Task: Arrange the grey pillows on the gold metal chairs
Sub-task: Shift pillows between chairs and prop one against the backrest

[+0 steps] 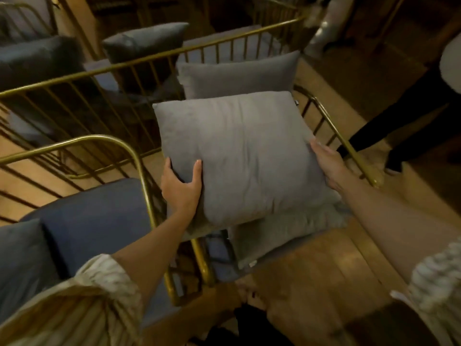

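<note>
I hold a square grey pillow [244, 156] flat above the seat of a gold metal chair [331, 126]. My left hand [180, 187] grips its near left corner, thumb on top. Along its right edge lies my right hand [329, 166], fingers partly tucked under it. A second grey pillow [237, 76] leans upright against the chair's back rail. Under the held pillow a fringed grey pillow [287, 233] lies on the seat, mostly hidden.
Another gold metal chair [104, 143] with a blue seat cushion [94, 216] stands to the left. More gold chairs with dark grey cushions [147, 41] stand behind. Dark table legs [389, 121] rise at the right. The floor is wood.
</note>
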`<state>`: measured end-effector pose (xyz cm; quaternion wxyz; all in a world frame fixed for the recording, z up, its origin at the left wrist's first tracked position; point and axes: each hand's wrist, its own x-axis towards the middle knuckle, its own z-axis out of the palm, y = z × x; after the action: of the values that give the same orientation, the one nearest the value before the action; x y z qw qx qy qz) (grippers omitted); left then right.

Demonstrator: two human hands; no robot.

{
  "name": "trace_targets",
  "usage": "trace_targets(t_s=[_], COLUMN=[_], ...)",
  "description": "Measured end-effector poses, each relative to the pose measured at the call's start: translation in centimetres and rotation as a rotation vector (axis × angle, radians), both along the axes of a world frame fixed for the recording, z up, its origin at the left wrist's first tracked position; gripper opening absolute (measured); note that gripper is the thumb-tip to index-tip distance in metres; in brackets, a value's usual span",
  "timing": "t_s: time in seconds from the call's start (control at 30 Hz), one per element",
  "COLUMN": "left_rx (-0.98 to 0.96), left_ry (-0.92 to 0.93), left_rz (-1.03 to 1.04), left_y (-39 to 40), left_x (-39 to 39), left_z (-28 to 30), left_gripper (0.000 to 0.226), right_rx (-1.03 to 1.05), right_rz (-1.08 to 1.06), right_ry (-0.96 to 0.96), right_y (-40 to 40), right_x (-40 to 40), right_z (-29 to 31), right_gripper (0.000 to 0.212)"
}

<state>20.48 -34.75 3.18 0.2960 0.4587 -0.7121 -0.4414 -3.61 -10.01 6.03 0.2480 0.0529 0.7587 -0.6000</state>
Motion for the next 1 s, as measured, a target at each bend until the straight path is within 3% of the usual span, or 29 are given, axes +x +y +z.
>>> trace_targets(t_s=[0.13,0.3,0.43,0.63,0.83,1.0], left_rx=[0.072,0.285,0.293,0.337,0.180,0.171], left_ry=[-0.091,-0.434,-0.533,-0.545,-0.569,-0.588], left_rz=[-0.016,-0.089,-0.090,-0.154,-0.215,-0.054], left_y=[4.1,7.5,6.9,5.8,2.7,-3.6], left_x=[-4.9,-7.7,-8.2,-7.2,-3.1,5.1], left_z=[-3.2,-7.0,-8.1,-7.7,-6.4,-5.2], left_gripper=[0.105,0.139,0.142,0.142,0.132,0.127], right_rx=[0.146,0.263,0.444,0.589,0.835,0.831], right_rz=[0.011,0.182,0.260,0.211,0.053,0.195], right_ry=[-0.001,0.003,-0.043,0.092,0.358,0.578], right_y=[3.6,3.7,3.4,2.3,-3.1,-9.7], right_x=[-3.9,-5.3,-5.6,-4.1,0.6,5.7], right_z=[-2.7,-7.1,-10.3,-10.7,-9.4,-8.3], right_gripper=[0.087,0.104,0.124,0.111,0.072,0.075])
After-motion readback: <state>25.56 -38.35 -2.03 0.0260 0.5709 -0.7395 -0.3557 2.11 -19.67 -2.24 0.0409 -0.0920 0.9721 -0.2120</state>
